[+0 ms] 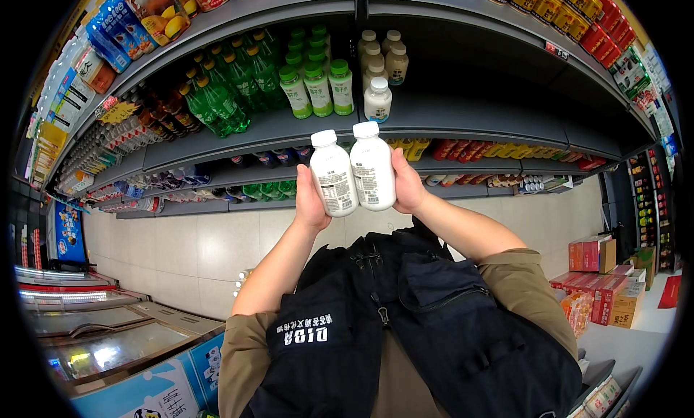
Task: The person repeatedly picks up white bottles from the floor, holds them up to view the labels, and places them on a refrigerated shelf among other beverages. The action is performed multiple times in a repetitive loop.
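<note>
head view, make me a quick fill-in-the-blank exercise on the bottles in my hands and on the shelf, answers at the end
1. The left hand and right hand together hold exactly ____ white bottles.
2. The green-labelled bottles on the shelf have caps coloured ____.
3. In the picture, the lone white bottle on that shelf stands to their ____.

Missing words: two; green; right

Both hands (313,203) (410,187) raised, facing inward, forearms (271,273) (471,228) converging (grip probably curled, partly hidden)
</note>
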`<action>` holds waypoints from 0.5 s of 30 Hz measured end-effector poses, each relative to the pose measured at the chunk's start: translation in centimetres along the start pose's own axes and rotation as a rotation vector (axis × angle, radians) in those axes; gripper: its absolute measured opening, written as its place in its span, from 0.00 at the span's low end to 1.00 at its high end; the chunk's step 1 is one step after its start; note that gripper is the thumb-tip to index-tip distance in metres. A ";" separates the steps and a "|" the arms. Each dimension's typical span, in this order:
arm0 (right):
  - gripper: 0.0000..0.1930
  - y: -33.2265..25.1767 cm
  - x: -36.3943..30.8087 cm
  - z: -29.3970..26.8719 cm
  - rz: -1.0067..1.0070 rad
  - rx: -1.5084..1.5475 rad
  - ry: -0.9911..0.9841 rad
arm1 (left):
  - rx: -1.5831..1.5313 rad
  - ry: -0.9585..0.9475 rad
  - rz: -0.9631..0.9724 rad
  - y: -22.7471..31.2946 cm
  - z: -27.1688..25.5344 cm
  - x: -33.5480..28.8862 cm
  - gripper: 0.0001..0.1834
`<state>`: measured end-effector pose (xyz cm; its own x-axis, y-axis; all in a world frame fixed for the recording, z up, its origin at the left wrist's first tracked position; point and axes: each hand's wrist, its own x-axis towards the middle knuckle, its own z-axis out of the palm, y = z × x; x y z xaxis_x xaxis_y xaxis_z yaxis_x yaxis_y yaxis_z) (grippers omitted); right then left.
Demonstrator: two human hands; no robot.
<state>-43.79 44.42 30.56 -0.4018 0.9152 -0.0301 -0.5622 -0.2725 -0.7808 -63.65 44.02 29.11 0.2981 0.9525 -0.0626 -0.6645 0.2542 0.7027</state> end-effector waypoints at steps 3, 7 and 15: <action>0.37 -0.1 -0.1 0.1 -0.002 0.003 0.007 | -0.022 0.030 -0.033 0.1 -0.2 -0.1 0.36; 0.28 -0.4 -0.1 -0.4 -0.038 0.094 -0.057 | -0.012 0.035 -0.042 -0.2 -0.9 0.3 0.32; 0.29 -1.1 -0.7 -1.1 -0.044 0.139 -0.116 | 0.001 -0.173 -0.035 0.5 -2.0 0.2 0.36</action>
<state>-42.08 44.43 30.74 -0.4510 0.8889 0.0811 -0.6722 -0.2785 -0.6859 -65.27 44.65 28.01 0.4349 0.8997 0.0362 -0.6511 0.2865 0.7029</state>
